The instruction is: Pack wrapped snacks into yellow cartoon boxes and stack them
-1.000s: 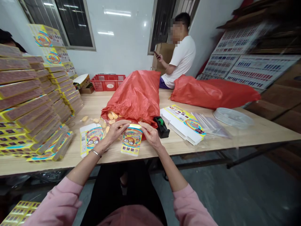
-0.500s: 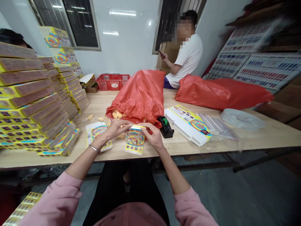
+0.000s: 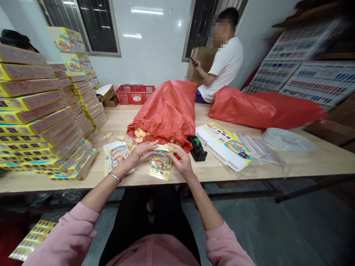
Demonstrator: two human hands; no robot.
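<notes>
Left hand (image 3: 141, 154) and right hand (image 3: 181, 162) meet at a yellow printed cartoon packet (image 3: 161, 161) on a pale wooden table (image 3: 116, 122).

The right fingertips (image 3: 173, 149) pinch the packet's top edge narrowly; the left hand's grip is hard to tell. A second yellow packet (image 3: 116, 157) lies beside the left hand, below a red woven sack (image 3: 163, 111) spilling pale yellow pieces (image 3: 139, 135).

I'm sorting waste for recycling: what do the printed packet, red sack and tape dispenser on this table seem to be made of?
The printed packet looks like glossy plastic film, given its sheen, though coated paper is possible. The red sack seems thin, crinkly plastic, given its soft creases. The tape dispenser looks like moulded black plastic with a dull finish.
</notes>
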